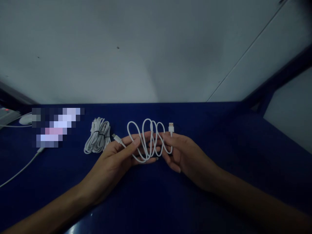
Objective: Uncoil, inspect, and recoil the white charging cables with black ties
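At the frame's centre, the looped white cable [148,157] was pinched by the nearly closed fingers [133,148] of the left hand [117,154] and right hand [186,149]. Its loops were best gathered evenly, without kinks

Pale grey flat wall [146,42] behind, small dark speck [118,47] left of centre, thin dark diagonal seam [243,54] at right. Dark blue straight bar [282,78] slanting up toward right edge. Glossy dark blue table [151,201], whitish glare patch [72,228] near bottom edge. On table at left: bright elongated pixelated object [57,130], details masked; thin white cord [24,169] from its near end to left edge. Left of it, white rounded object [25,120], partly masked; grey block [7,114], 1 small red light.
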Motion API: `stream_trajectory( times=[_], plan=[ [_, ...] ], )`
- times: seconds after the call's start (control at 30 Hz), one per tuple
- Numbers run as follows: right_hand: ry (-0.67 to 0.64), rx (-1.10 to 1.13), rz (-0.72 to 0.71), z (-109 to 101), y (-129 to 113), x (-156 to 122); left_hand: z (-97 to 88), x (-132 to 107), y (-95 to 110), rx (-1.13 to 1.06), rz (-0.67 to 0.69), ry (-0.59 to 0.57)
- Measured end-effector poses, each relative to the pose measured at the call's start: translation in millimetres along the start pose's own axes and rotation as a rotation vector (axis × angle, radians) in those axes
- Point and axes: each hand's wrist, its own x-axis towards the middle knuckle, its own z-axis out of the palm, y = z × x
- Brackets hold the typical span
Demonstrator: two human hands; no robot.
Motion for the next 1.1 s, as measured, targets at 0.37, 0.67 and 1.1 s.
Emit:
stream_trajectory(
  times=[0.37, 0.67, 1.1],
  plan=[
    [0.172, -0.245, -0.083, 3.5, 0.3, -0.2, -2.6, 0.4, -1.5, 0.003, 0.000, -0.006],
    [0.231, -0.307, -0.128, 2.9, -1.1, -1.7, 1.7, 1.8, 1.5, -0.012, -0.004, 0.071],
    [0.269, -0.328, -0.128, 4.2, -4.2, -1.8, -4.8, 1.1, 0.1, 0.002, -0.040, 0.120]
  ],
)
